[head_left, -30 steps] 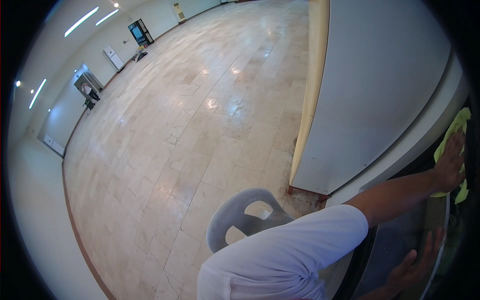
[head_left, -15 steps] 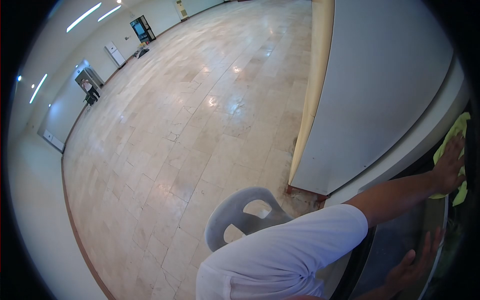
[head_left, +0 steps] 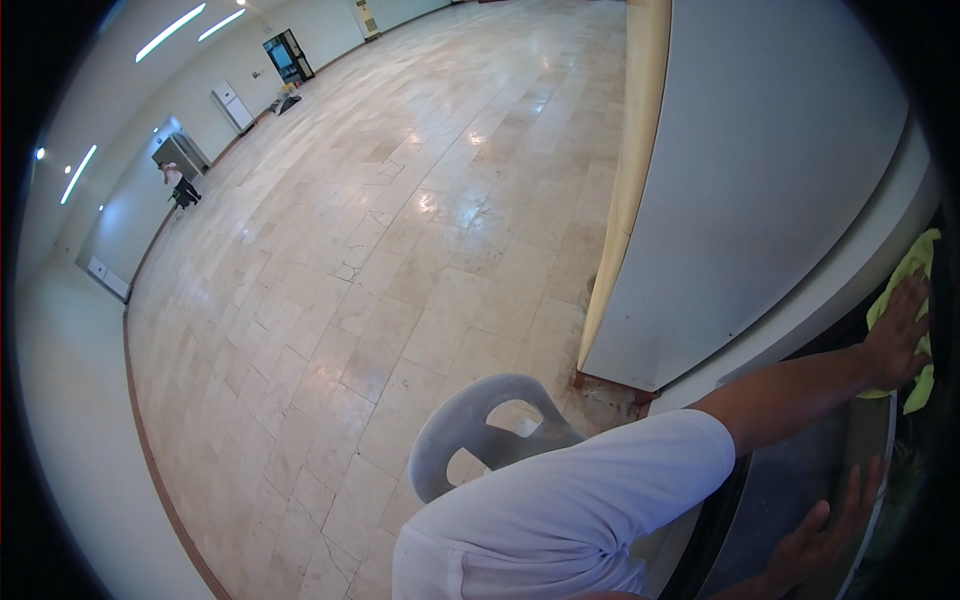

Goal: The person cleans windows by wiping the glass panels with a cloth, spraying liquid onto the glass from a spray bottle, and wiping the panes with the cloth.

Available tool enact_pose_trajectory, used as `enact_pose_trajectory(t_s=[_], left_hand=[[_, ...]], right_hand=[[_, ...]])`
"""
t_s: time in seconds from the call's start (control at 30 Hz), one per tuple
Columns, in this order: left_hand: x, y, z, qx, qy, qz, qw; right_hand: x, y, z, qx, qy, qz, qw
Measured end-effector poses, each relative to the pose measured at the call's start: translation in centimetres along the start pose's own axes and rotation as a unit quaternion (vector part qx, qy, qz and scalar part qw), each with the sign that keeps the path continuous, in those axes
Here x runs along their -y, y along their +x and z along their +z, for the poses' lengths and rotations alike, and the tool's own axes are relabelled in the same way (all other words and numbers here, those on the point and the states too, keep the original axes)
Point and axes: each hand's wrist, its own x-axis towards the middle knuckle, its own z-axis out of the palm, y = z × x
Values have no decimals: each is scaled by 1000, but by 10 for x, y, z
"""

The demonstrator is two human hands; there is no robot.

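At the right edge, my left hand (head_left: 896, 335) presses a yellow-green cleaning cloth (head_left: 915, 262) against a dark surface, the cloth bunched under its palm and fingers. A white sleeve (head_left: 580, 495) covers the upper part of that arm, which reaches across the view. Lower down, my right hand (head_left: 825, 530) has its fingers stretched out and apart, at a dark glassy panel (head_left: 775, 490) with a pale edge. Nothing shows in it. Whether its palm fully touches the panel I cannot tell.
A grey plastic chair back (head_left: 465, 420) stands beside my sleeve. A large grey-white panel (head_left: 760, 180) with a cream edge (head_left: 625, 210) rises ahead. Glossy beige tiles (head_left: 380, 270) spread across the room. Far off, a person (head_left: 180, 184) stands near a doorway by the left wall.
The distant person has shifted posture slightly. My two hands and the cloth stay in nearly the same place, and the view has barely moved.
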Motion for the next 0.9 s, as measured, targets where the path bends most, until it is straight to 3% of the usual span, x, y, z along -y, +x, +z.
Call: enact_pose_trajectory(t_s=[0.5, 0.73, 0.77, 0.83, 0.9], left_hand=[[8, -4, 6, -20, 14, 22, 999], [15, -17, 8, 9, 14, -10, 1000], [14, -24, 7, 8, 10, -15, 1000], [17, -31, -1, 19, 2, -30, 999], [21, -33, -19, 33, -16, -40, 999]], right_hand=[[1, -1, 4, 8, -3, 4, 1000], [-7, -1, -8, 28, 0, -19, 999], [13, -1, -8, 20, 42, 25, 999], [26, 7, -26, 46, -8, 45, 998], [42, 5, -25, -1, 43, 67, 997]])
